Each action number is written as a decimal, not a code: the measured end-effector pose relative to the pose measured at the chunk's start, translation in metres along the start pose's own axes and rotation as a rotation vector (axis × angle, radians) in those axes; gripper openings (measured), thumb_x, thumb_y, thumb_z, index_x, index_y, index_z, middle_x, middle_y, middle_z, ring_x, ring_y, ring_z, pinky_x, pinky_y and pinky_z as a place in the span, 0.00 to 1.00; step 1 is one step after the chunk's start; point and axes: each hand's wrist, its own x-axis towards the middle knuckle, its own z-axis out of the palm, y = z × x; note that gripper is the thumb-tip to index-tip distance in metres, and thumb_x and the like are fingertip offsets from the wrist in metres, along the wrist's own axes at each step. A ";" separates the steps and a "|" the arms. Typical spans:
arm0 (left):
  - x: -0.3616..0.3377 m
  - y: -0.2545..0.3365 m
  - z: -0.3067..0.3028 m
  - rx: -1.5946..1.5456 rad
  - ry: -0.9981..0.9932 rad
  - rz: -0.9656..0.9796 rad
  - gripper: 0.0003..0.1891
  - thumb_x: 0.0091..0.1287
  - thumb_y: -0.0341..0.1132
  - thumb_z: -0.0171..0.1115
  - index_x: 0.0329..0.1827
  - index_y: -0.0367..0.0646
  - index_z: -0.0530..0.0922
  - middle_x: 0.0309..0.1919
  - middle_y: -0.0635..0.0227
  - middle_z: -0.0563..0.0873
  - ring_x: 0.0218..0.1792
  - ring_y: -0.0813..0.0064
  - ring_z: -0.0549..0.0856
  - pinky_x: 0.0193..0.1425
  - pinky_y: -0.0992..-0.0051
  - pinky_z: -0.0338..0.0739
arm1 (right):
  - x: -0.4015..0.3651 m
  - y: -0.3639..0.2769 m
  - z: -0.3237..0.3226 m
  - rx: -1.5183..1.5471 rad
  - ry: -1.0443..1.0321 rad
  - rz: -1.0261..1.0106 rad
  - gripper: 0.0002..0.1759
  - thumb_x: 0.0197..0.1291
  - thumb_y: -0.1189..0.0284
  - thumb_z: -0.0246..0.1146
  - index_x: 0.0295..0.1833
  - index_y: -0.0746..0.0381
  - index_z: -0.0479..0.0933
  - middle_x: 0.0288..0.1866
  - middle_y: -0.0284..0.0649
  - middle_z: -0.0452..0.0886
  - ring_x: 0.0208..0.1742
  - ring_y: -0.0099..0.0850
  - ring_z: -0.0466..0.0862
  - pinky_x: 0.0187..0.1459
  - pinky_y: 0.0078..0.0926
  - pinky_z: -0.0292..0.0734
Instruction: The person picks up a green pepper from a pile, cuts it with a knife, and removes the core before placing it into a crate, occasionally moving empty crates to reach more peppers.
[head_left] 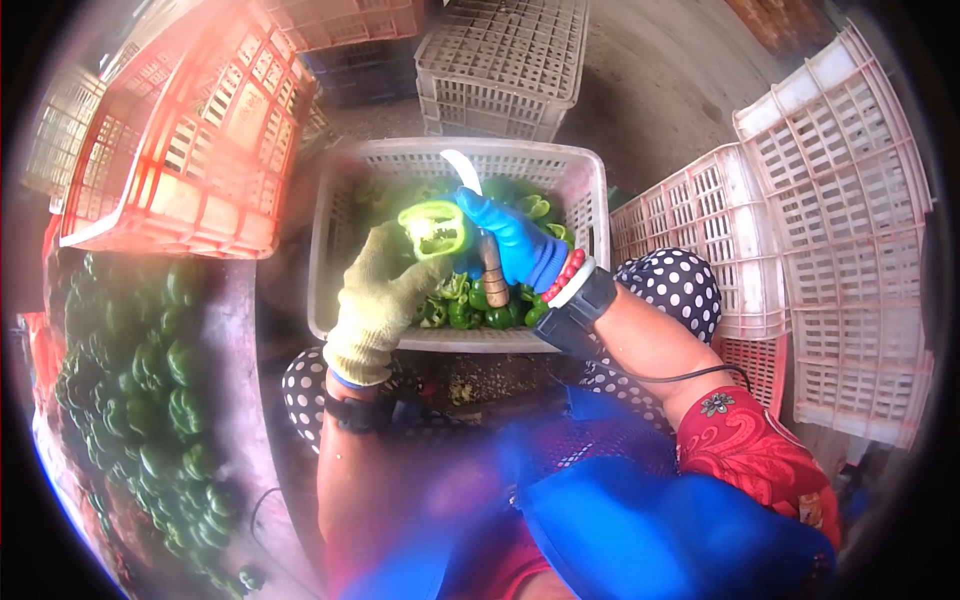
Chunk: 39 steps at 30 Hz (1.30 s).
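My left hand (375,290), in a pale knit glove, grips a green bell pepper (437,229) whose cut side faces up, showing pale ribs and seeds. In a blue glove, my right hand (512,238) is closed around a knife with a curved blade (463,172) and a wooden handle (494,272). The blade points up and away, just beyond the pepper. Both hands are over a whitish plastic crate (455,148), in which cut green peppers (480,314) lie.
To my left, a heap of whole green peppers (150,400) lies beside a pale strip. An orange crate (215,150) stands at the upper left. A grey crate (500,70) is behind the work crate, and tall white crates (840,230) stand on the right.
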 end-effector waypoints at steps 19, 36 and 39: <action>0.003 -0.018 -0.005 0.590 0.207 0.349 0.16 0.65 0.48 0.67 0.34 0.43 0.81 0.26 0.51 0.86 0.32 0.47 0.89 0.38 0.52 0.82 | -0.026 0.007 0.036 -1.113 0.039 -0.406 0.24 0.77 0.62 0.59 0.72 0.59 0.68 0.35 0.42 0.85 0.32 0.31 0.85 0.35 0.35 0.81; -0.005 0.015 -0.011 0.029 -0.104 -0.051 0.18 0.63 0.44 0.71 0.41 0.34 0.86 0.32 0.60 0.90 0.34 0.69 0.89 0.40 0.68 0.82 | -0.044 0.008 0.024 -0.605 0.046 -0.053 0.32 0.78 0.59 0.56 0.80 0.61 0.62 0.57 0.41 0.79 0.33 0.26 0.82 0.33 0.23 0.79; -0.001 0.014 0.002 0.458 0.075 0.009 0.24 0.64 0.53 0.61 0.42 0.37 0.86 0.39 0.46 0.89 0.45 0.47 0.89 0.51 0.57 0.81 | -0.032 0.016 0.012 -1.009 0.067 -0.283 0.28 0.77 0.63 0.59 0.74 0.66 0.68 0.63 0.52 0.79 0.59 0.43 0.79 0.61 0.38 0.74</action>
